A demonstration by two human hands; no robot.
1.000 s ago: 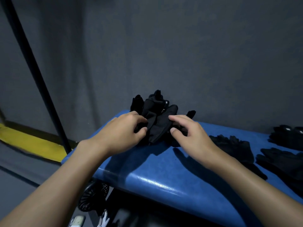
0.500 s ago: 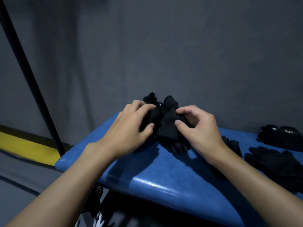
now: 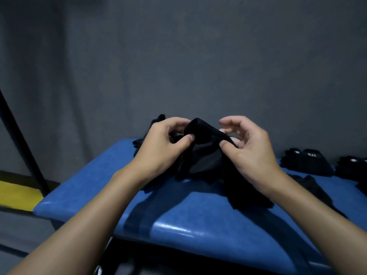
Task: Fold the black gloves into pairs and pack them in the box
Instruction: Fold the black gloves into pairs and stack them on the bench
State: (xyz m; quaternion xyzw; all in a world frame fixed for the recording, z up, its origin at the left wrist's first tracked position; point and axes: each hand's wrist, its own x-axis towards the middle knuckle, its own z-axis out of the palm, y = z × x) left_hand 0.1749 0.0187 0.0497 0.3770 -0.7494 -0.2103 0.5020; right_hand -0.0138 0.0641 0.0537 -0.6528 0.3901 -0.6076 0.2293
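A bundle of black gloves (image 3: 202, 153) is lifted a little above the blue padded bench (image 3: 198, 225) near its far left end. My left hand (image 3: 162, 149) pinches the bundle's left side between thumb and fingers. My right hand (image 3: 248, 149) pinches its right side, with the cuff folded over between the two hands. More black gloves (image 3: 248, 193) lie on the bench under my right wrist. No box is in view.
Folded black gloves with white labels (image 3: 306, 161) and another black pair (image 3: 351, 169) lie at the bench's far right. A grey wall stands right behind the bench. A black pole (image 3: 23, 143) slants at the left above a yellow floor stripe (image 3: 17, 195).
Both hands have raised the glove bundle off the bench and folded its cuff over. The view has shifted left, so the right-hand gloves sit nearer the frame's edge.
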